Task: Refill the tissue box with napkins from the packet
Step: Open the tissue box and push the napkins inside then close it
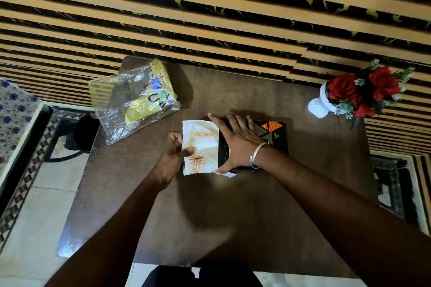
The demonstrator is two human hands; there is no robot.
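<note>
Both forearms stretched forward over the brown worktop (pixel 233 205), meeting near its middle. Left hand (pixel 172 158) curled, its grip pinching the left edge of a white napkin stack (pixel 201 147) with orange print, thumb on top. Right hand (pixel 238 142) spread flat, palm down, on the black tissue box (pixel 275 133), fingers splayed toward the far edge, thumb at the near side, grip open; napkins touching the box's left end. Opened packet (pixel 137 98) lying crumpled at the far-left corner. Vase of red roses (pixel 356 93) at the far-right corner.
</note>
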